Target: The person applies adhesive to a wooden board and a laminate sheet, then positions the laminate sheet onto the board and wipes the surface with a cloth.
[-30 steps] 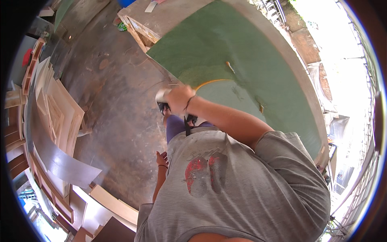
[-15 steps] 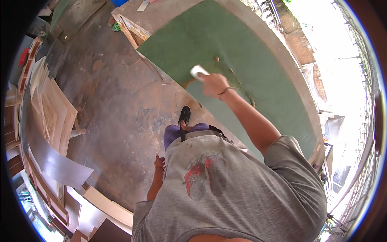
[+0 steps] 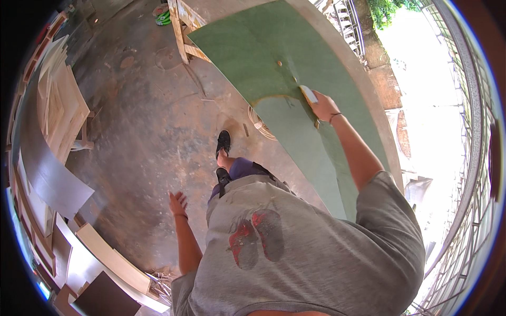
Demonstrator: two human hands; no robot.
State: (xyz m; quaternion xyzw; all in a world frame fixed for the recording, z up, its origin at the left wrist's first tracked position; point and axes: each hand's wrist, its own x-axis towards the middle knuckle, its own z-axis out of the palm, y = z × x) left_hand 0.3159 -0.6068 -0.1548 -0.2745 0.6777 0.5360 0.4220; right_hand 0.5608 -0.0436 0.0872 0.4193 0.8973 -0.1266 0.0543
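My right hand is closed around a white flat spreader, whose yellowish lower edge lies against a large green sheet. A thin amber line of liquid, perhaps glue, curves across the sheet left of the spreader, and small amber spots lie near it. The part of the sheet nearer me looks paler than the far part. My left hand hangs out over the floor with its fingers apart, holding nothing.
A wooden stand shows beneath the sheet's far left corner. On the floor under its left edge lies a coil. Stacked panels and a shiny sheet stand at the left; brown boards at lower left.
My right hand has carried the spreader rightward across the sheet, and the amber line now shows more clearly. My left hand has swung outward to the left. My view has shifted, and both shoes now show.
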